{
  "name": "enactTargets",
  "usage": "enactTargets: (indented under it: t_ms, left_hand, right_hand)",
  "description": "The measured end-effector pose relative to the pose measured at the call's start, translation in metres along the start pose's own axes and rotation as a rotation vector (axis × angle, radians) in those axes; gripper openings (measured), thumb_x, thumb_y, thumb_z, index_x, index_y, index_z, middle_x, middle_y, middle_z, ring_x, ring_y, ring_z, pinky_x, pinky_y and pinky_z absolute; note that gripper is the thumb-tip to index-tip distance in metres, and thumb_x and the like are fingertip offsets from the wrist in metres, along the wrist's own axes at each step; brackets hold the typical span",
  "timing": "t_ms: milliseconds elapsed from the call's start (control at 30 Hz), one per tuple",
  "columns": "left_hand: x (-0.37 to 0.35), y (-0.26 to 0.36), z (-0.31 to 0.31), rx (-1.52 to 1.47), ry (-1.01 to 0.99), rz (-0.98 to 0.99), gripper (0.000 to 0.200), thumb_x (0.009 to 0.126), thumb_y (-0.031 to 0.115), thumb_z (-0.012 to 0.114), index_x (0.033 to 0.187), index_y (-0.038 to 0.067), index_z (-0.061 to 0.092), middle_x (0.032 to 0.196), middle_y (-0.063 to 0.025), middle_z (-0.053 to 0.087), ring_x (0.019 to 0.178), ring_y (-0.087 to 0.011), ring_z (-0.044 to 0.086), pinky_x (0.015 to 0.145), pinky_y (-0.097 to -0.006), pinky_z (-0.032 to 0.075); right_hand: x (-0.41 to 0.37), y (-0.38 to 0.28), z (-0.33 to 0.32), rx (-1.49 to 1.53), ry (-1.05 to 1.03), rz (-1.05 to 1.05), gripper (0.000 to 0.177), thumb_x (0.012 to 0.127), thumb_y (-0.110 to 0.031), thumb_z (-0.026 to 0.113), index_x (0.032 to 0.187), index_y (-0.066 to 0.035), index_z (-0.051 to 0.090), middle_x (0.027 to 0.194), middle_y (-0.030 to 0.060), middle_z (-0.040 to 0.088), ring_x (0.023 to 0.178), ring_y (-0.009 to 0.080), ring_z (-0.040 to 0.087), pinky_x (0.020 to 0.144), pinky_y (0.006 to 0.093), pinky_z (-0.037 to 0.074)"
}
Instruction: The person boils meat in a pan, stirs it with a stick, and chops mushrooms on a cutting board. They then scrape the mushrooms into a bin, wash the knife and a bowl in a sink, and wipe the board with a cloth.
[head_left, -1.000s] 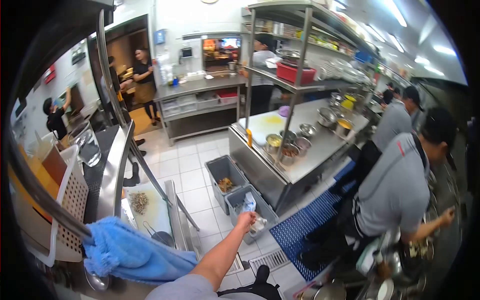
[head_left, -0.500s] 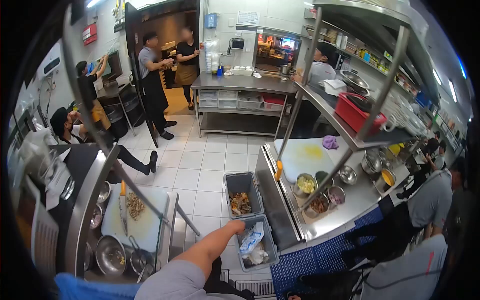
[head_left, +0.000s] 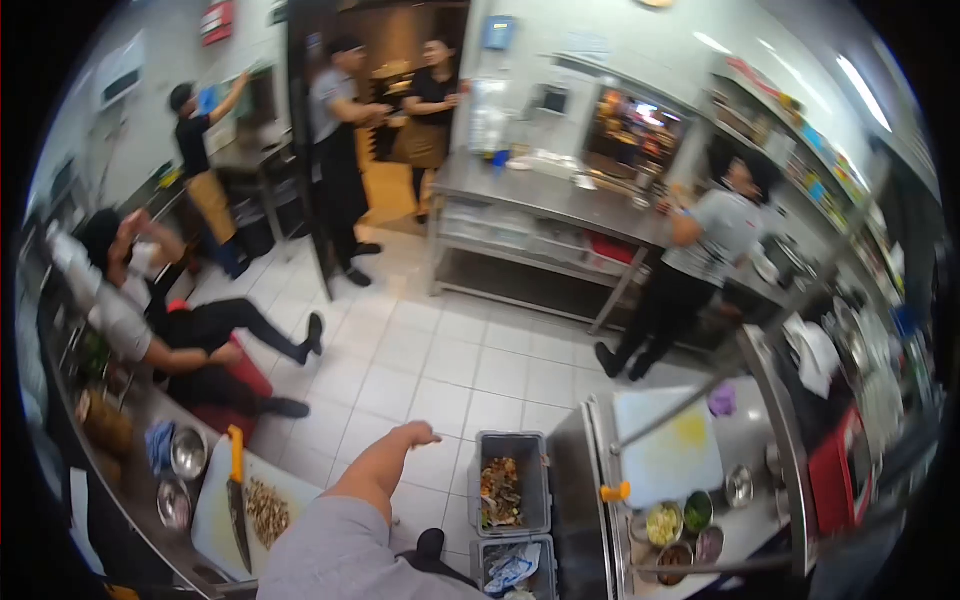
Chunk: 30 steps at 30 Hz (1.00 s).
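Standing end to end on the tiled floor (head_left: 452,400), just beside the unit under the steel tabletop (head_left: 752,440), the grey scrap bin (head_left: 511,444) and the grey bag bin (head_left: 548,565) were the things nearest the person's hand; both looked stiff-walled and sturdy, the scrap bin probably the weightier and best taken by its rim at both ends; the food scraps (head_left: 500,490) in it looked loose and likely slippery, with no firm place to hold; the white-and-blue plastic bag (head_left: 512,568) in the other bin looked light, limp and apt to slide, a crumpled fold on top offering the surest hold; the left hand (head_left: 412,436) showed against the tiles, left of the scrap bin and apart from it; its fingers (head_left: 430,438) had nothing visible in them, though blur left me unable to tell whether they were open or closed. Compared with half a second earlier, the view had swung left and the bins sat lower in it; the hand, then at the edge of the bag bin near the bag, was now well apart from it.
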<state>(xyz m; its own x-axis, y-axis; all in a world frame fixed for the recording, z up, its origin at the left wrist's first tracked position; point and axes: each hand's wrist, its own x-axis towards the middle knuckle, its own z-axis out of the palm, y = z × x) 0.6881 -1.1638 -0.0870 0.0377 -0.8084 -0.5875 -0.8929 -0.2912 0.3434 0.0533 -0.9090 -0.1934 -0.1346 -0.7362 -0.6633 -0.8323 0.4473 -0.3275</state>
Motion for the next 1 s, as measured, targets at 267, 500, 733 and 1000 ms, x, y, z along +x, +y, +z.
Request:
enactTargets:
  t_ms: [267, 500, 733, 1000]
  left_hand:
    - [-0.077, -0.102, -0.047, -0.572, 0.527, -0.414, 0.038, 0.084, 0.036, 0.062, 0.096, 0.003, 0.074, 0.104, -0.02, 0.071, 0.097, -0.039, 0.067, 0.086, -0.0454, 0.054]
    - [-0.185, -0.1, -0.079, -0.935, 1.124, -0.406, 0.032, 0.089, 0.032, 0.064, 0.101, 0.003, 0.071, 0.098, -0.0169, 0.072, 0.09, -0.0319, 0.068, 0.081, -0.0402, 0.054]
    - [-0.299, -0.056, -0.025, -1.014, 1.846, -0.966, 0.014, 0.09, 0.014, 0.067, 0.096, 0.002, 0.069, 0.085, -0.0119, 0.071, 0.078, -0.0182, 0.069, 0.072, -0.0323, 0.054]
    - [-0.388, 0.009, 0.032, -0.783, 1.835, -1.781, 0.02, 0.085, 0.014, 0.071, 0.101, 0.004, 0.067, 0.099, -0.0111, 0.066, 0.091, -0.0241, 0.065, 0.08, -0.0345, 0.052]
  right_hand:
    - [0.178, -0.227, -0.06, -0.54, -0.125, -0.34, 0.036, 0.082, -0.037, 0.063, 0.101, -0.009, 0.075, 0.097, 0.0198, 0.072, 0.096, 0.0385, 0.069, 0.09, 0.0469, 0.053]
    - [0.328, -0.637, -0.054, -0.699, -0.175, -1.287, 0.034, 0.089, -0.033, 0.06, 0.086, -0.001, 0.07, 0.073, 0.017, 0.069, 0.071, 0.0312, 0.069, 0.067, 0.0443, 0.054]
    - [0.008, -0.94, 0.082, -0.598, -0.629, -2.032, 0.021, 0.09, -0.014, 0.06, 0.106, -0.002, 0.067, 0.093, 0.0206, 0.069, 0.087, 0.0385, 0.068, 0.076, 0.0434, 0.054]
    - [-0.278, -0.836, 0.214, -0.769, -1.047, -2.881, 0.043, 0.085, -0.007, 0.061, 0.127, -0.008, 0.055, 0.116, 0.0148, 0.062, 0.11, 0.0318, 0.059, 0.092, 0.0461, 0.046]
